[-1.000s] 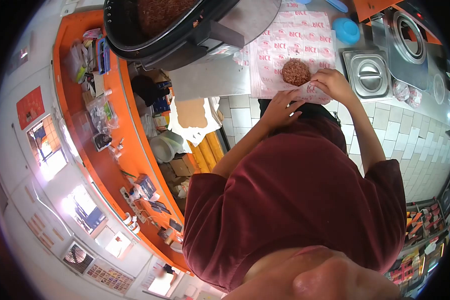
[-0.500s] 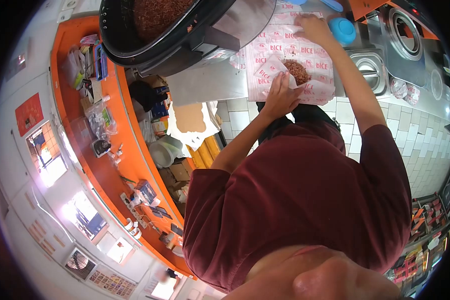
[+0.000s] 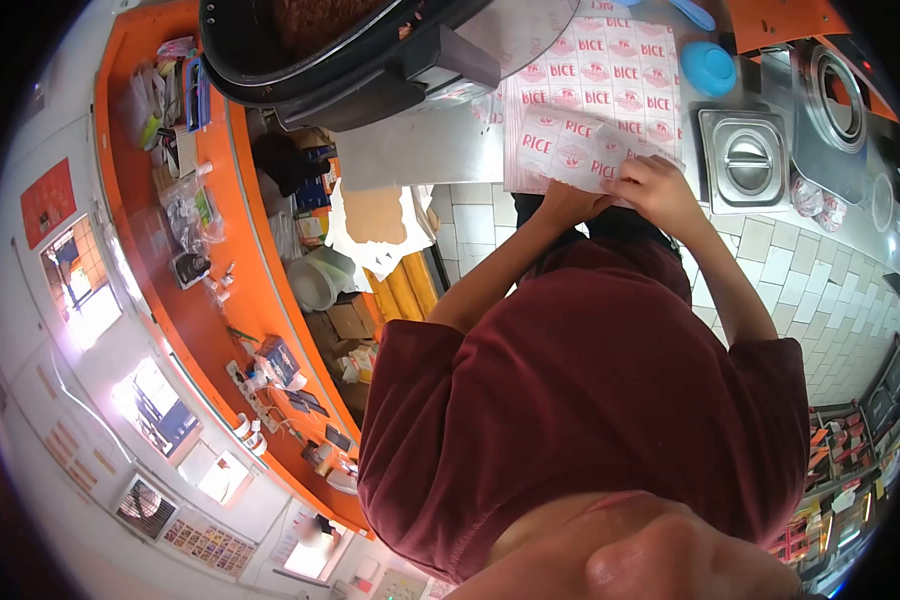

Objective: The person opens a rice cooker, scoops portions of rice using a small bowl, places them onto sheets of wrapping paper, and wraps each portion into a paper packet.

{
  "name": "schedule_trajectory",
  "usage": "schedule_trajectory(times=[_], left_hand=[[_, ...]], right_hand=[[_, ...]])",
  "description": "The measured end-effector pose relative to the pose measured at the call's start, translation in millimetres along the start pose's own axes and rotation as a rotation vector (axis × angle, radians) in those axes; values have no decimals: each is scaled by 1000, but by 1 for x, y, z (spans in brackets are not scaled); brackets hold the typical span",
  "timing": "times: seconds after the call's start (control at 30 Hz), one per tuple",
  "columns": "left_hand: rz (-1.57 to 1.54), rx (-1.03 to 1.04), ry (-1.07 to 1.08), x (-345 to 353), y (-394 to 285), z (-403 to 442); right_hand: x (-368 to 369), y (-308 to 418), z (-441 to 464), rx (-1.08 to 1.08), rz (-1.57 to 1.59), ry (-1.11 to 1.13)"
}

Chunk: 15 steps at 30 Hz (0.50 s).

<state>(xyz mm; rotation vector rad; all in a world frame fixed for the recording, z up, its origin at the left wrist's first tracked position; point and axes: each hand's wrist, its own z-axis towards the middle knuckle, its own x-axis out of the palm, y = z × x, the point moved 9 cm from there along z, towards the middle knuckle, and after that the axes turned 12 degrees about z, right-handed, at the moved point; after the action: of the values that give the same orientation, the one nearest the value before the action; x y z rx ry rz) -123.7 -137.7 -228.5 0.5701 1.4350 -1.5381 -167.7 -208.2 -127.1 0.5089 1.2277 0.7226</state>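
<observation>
A sheet of white wrapping paper (image 3: 568, 150) with red "RICE" print is folded over at the near edge of a stack of matching sheets (image 3: 595, 75). My left hand (image 3: 573, 203) grips the near edge of this folded sheet, its fingertips largely hidden under the paper. Curled fingers of my right hand (image 3: 658, 190) pinch the sheet's right end. The two hands are close together, in front of my body. The brown rice seen earlier on the sheet is now covered by paper.
A large black cooker (image 3: 370, 75) holding brown rice overhangs the steel counter (image 3: 425, 150) at left. To the right are a blue bowl (image 3: 709, 68), a lidded steel container (image 3: 748, 160) and a machine with a round metal ring (image 3: 836, 97). Orange shelving (image 3: 232, 330) runs along the left.
My right hand has come from the stack's far side down to its near edge. The wrapping paper has been folded over the rice, and my left hand has moved slightly nearer my body.
</observation>
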Motion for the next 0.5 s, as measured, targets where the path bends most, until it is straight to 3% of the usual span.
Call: schedule_trajectory(times=[0.1,0.2,0.27,0.3,0.37,0.4,0.47,0.5], left_hand=[[32,-9,-41,-10,-1,0],[-88,-52,116,-8,1,-1],[-88,-204,473,11,12,-15],[-89,-197,480,7,7,-24],[281,-146,173,-33,-2,-37],[278,-138,179,-37,-1,-41],[386,259,-345,-86,-41,-53],[382,261,-340,-94,-40,-41]], right_hand=[[14,-7,-12,83,-103,13],[14,-12,-14,93,-136,-29],[9,-7,-13,12,-138,-95],[11,-9,-15,20,-138,-101],[15,-11,-17,2,-147,-97],[14,-13,-18,12,-149,-103],[14,-13,-19,12,-175,-78],[15,-14,-20,18,-173,-80]])
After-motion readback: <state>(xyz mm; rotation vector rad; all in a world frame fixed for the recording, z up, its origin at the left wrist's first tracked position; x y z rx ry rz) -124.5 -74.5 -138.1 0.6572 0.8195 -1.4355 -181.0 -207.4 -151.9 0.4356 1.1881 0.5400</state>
